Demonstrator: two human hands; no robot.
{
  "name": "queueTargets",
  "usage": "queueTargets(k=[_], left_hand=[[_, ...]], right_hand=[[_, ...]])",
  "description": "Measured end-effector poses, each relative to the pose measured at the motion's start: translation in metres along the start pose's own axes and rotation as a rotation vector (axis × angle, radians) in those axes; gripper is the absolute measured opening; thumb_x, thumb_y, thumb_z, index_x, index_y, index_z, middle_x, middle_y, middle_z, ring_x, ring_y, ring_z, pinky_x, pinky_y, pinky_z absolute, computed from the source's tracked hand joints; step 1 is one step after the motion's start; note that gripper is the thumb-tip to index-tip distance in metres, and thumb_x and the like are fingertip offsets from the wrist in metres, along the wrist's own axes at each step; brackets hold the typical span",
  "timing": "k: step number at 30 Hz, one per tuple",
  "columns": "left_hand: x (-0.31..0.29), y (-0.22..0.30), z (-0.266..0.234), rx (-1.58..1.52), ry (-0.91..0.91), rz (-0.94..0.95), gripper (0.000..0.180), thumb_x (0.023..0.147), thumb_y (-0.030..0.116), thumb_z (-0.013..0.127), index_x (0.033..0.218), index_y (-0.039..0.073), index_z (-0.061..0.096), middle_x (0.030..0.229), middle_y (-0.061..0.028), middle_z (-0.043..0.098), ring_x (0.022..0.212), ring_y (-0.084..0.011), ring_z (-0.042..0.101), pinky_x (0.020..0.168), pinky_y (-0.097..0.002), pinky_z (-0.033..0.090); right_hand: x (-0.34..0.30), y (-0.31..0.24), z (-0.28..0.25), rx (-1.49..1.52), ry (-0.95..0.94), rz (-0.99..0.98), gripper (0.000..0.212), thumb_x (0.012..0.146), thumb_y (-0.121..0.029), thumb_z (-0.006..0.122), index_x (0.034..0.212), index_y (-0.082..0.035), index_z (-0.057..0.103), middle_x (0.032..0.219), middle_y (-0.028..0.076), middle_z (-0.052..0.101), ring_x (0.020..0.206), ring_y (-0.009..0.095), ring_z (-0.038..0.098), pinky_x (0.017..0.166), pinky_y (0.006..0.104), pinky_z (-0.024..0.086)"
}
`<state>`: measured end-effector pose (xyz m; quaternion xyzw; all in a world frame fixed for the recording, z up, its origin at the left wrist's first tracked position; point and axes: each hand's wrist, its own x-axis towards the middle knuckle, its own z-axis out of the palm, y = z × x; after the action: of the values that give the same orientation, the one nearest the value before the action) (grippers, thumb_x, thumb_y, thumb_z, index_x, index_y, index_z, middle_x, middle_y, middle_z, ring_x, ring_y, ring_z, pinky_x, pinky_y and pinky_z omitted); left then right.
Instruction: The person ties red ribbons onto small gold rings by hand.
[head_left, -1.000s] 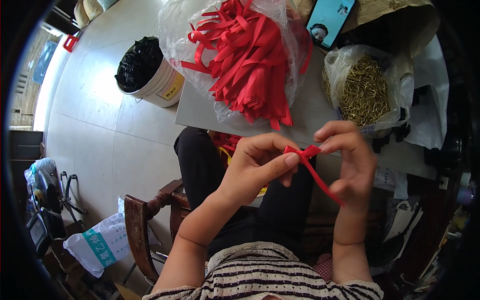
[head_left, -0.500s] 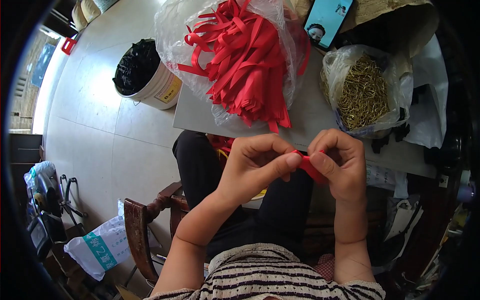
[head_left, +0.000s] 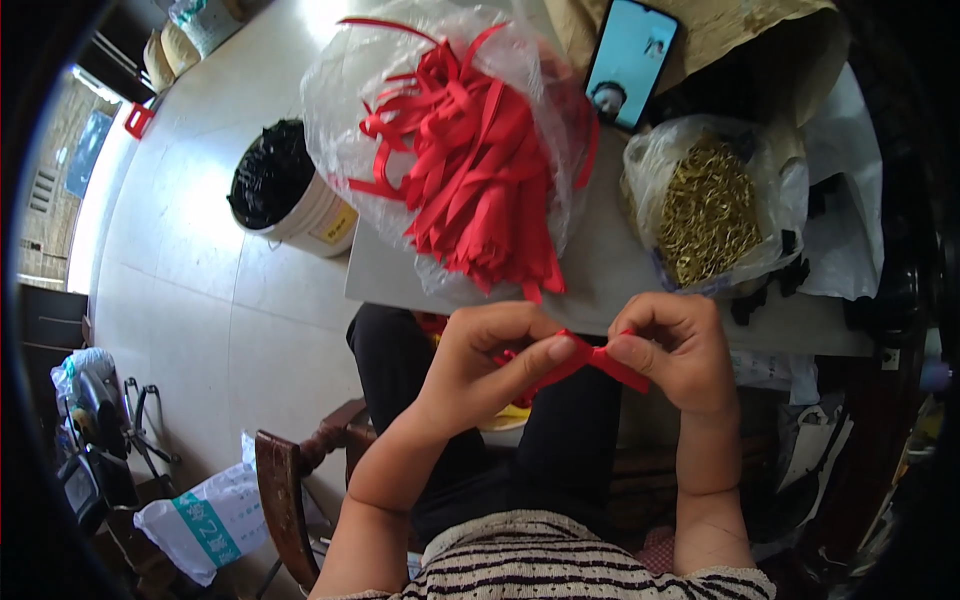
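Observation:
Above my lap, at the near edge of the grey table (head_left: 390, 272), both hands hold a small red ribbon bow (head_left: 624, 371). My left hand (head_left: 490, 365) is closed, thumb and forefinger pinching the bow's left side. The right side is pinched by my right hand (head_left: 690, 355), also closed. A narrow knot shows between the thumbs, and ribbon ends hang below. Just beyond my hands, a heap of cut red ribbons (head_left: 470, 190) lies in a clear plastic bag (head_left: 335, 110). Past my right hand, a second bag holds many gold-coloured metal pieces (head_left: 710, 215).
A lit phone (head_left: 628, 65) lies at the table's far side by brown paper (head_left: 735, 40). Left of the table stands a white bucket (head_left: 315, 225) with black plastic in it. A wooden chair arm (head_left: 280, 470) is at my left. Under my hands, a yellow container (head_left: 512, 412) partly shows.
My hands have moved slightly apart, and more of the red bow shows between them. The whole view has shifted a little, so the table sits lower in it.

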<state>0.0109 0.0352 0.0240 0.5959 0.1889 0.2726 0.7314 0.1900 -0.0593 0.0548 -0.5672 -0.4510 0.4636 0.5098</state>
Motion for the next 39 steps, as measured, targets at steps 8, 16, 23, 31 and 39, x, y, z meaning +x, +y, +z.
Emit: queueTargets(k=[8, 16, 23, 31, 39], left_hand=[[-0.001, -0.002, 0.004, -0.006, -0.067, 0.016, 0.008, 0.078, -0.002, 0.065, 0.085, -0.003, 0.063, 0.076, -0.0007, 0.058, 0.069, -0.0038, 0.053, 0.060, -0.0180, 0.042], [0.003, -0.002, 0.016, 0.436, 0.170, 0.437, 0.017, 0.068, -0.003, 0.070, 0.083, 0.002, 0.064, 0.073, -0.0045, 0.060, 0.062, -0.0115, 0.057, 0.054, -0.0213, 0.042], [-0.007, -0.010, 0.003, 0.083, 0.057, 0.032, 0.018, 0.079, 0.010, 0.068, 0.069, -0.003, 0.060, 0.057, -0.0025, 0.051, 0.053, -0.0043, 0.043, 0.046, -0.0227, 0.032], [-0.004, -0.001, -0.010, 0.042, -0.207, -0.038, 0.019, 0.079, 0.009, 0.067, 0.065, -0.001, 0.060, 0.052, -0.0010, 0.048, 0.049, -0.0047, 0.040, 0.044, -0.0235, 0.029], [-0.010, -0.005, -0.004, 0.208, -0.163, 0.004, 0.015, 0.070, 0.009, 0.074, 0.076, -0.001, 0.065, 0.062, -0.0055, 0.058, 0.055, -0.0092, 0.051, 0.052, -0.0218, 0.037]], right_hand=[[-0.005, 0.015, 0.015, -0.001, 0.086, -0.145, 0.018, 0.080, -0.014, 0.068, 0.076, 0.000, 0.058, 0.067, 0.001, 0.057, 0.060, 0.004, 0.051, 0.054, 0.0185, 0.041], [-0.009, 0.014, 0.036, 0.463, 0.143, -0.015, 0.016, 0.085, -0.014, 0.063, 0.081, -0.001, 0.055, 0.066, -0.001, 0.056, 0.060, 0.002, 0.050, 0.056, 0.0161, 0.040], [-0.010, 0.015, 0.024, 0.075, 0.157, -0.066, 0.014, 0.083, -0.010, 0.065, 0.078, -0.001, 0.056, 0.067, -0.003, 0.054, 0.062, 0.001, 0.048, 0.055, 0.0149, 0.037], [-0.017, 0.015, 0.012, 0.004, -0.081, -0.014, 0.013, 0.080, -0.007, 0.066, 0.074, 0.000, 0.058, 0.064, 0.000, 0.056, 0.059, 0.002, 0.049, 0.053, 0.0159, 0.037], [-0.012, 0.010, 0.011, -0.217, -0.152, -0.017, 0.017, 0.077, -0.010, 0.070, 0.073, 0.001, 0.058, 0.062, 0.002, 0.058, 0.059, 0.005, 0.055, 0.052, 0.0187, 0.041]])
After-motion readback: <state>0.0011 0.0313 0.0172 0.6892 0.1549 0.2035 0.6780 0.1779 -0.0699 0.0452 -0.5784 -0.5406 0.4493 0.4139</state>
